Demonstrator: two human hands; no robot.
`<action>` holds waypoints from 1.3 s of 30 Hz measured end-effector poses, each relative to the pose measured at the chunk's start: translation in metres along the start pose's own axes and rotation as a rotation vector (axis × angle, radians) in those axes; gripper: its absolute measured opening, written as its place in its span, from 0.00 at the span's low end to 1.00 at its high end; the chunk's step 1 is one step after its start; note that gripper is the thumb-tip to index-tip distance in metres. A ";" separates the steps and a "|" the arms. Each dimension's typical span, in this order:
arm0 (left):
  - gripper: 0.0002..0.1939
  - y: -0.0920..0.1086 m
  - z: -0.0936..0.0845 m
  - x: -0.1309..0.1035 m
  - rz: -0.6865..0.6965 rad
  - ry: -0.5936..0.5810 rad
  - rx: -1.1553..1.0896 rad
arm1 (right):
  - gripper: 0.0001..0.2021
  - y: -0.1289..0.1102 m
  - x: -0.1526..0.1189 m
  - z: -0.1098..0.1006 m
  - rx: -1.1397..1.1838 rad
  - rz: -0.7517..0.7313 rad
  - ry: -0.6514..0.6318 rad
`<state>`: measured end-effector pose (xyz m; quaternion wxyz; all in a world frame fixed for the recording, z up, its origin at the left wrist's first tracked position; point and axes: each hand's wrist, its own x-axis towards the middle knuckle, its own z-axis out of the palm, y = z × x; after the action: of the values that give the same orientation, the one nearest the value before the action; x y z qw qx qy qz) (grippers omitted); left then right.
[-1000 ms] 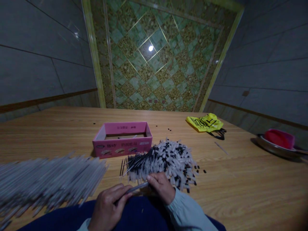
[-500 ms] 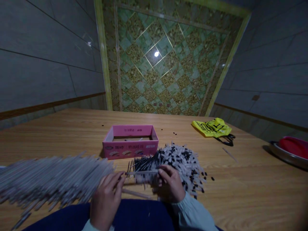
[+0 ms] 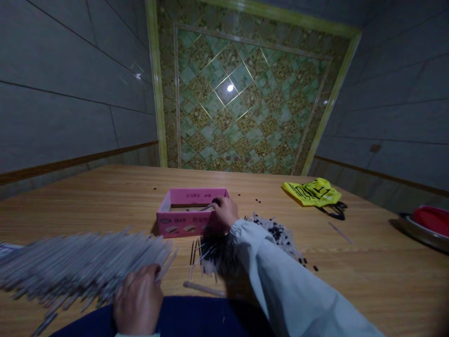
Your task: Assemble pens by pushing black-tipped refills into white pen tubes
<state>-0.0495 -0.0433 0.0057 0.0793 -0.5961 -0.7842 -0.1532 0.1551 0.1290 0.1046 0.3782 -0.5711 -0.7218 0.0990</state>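
Observation:
My right hand (image 3: 225, 211) reaches over the near wall of the pink open box (image 3: 175, 227), its fingers pinched on a slender dark-and-pale stick (image 3: 203, 208) that lies slantwise above the box's inside. My left hand (image 3: 140, 297) is at the right end of a wide heap of thin translucent tubes (image 3: 80, 257). Its fingertips are closed on one tube (image 3: 169, 266) that juts up to the right. Under my right forearm spreads a pile of black sticks with clear ends (image 3: 217, 248), partly hidden by the sleeve.
A single tube (image 3: 203, 288) lies near the table's front edge. Small black bits (image 3: 315, 268) are scattered to the right. Farther off are a yellow bag (image 3: 312, 192) with black straps, another loose tube (image 3: 340, 232) and a metal tray with something red (image 3: 433, 220).
My right hand has moved forward from the middle, carrying a slender stick over the pink box. My left hand has let go of that piece and dropped back left to the tube heap.

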 end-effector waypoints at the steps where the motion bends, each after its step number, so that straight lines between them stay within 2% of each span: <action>1: 0.15 0.001 -0.001 0.000 -0.004 -0.020 -0.002 | 0.09 -0.002 0.001 0.006 -0.032 0.004 -0.029; 6: 0.15 0.006 -0.004 0.000 0.011 -0.074 0.017 | 0.10 -0.006 0.002 0.020 -0.129 0.026 -0.123; 11: 0.19 0.009 -0.005 0.000 0.007 -0.048 -0.056 | 0.11 0.002 -0.004 0.010 -0.092 -0.031 -0.107; 14: 0.20 0.012 -0.004 0.002 0.049 0.054 -0.202 | 0.10 0.008 -0.020 -0.004 -0.002 -0.090 -0.055; 17: 0.17 0.019 -0.002 0.003 0.089 0.132 -0.495 | 0.11 0.014 -0.047 -0.020 0.108 -0.138 -0.035; 19: 0.16 0.027 0.000 0.002 0.050 0.077 -0.752 | 0.11 0.021 -0.067 -0.033 0.170 -0.159 -0.057; 22: 0.15 0.041 0.001 -0.003 -0.032 -0.153 -1.165 | 0.11 0.039 -0.095 -0.055 0.275 -0.157 -0.138; 23: 0.15 0.045 0.001 -0.005 -0.050 -0.239 -1.283 | 0.10 0.046 -0.102 -0.063 0.264 -0.137 -0.176; 25: 0.17 0.053 0.000 -0.008 -0.079 -0.380 -1.452 | 0.09 0.061 -0.115 -0.077 0.060 -0.076 -0.266; 27: 0.18 0.058 -0.002 -0.010 -0.114 -0.457 -1.533 | 0.07 0.073 -0.126 -0.087 -0.214 -0.015 -0.342; 29: 0.20 0.060 -0.001 -0.010 -0.139 -0.489 -1.565 | 0.06 0.081 -0.134 -0.091 -0.366 0.019 -0.385; 34: 0.20 0.056 0.008 -0.008 -0.186 -0.514 -1.601 | 0.09 0.086 -0.146 -0.082 -0.415 0.013 -0.437; 39: 0.19 0.053 0.014 -0.008 -0.217 -0.541 -1.612 | 0.10 0.082 -0.151 -0.067 -0.360 -0.041 -0.410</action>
<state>0.0041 -0.0331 -0.0027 -0.5734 -0.4081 -0.4807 -0.5231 0.2700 0.0006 0.0381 0.1185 -0.5826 -0.8006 0.0747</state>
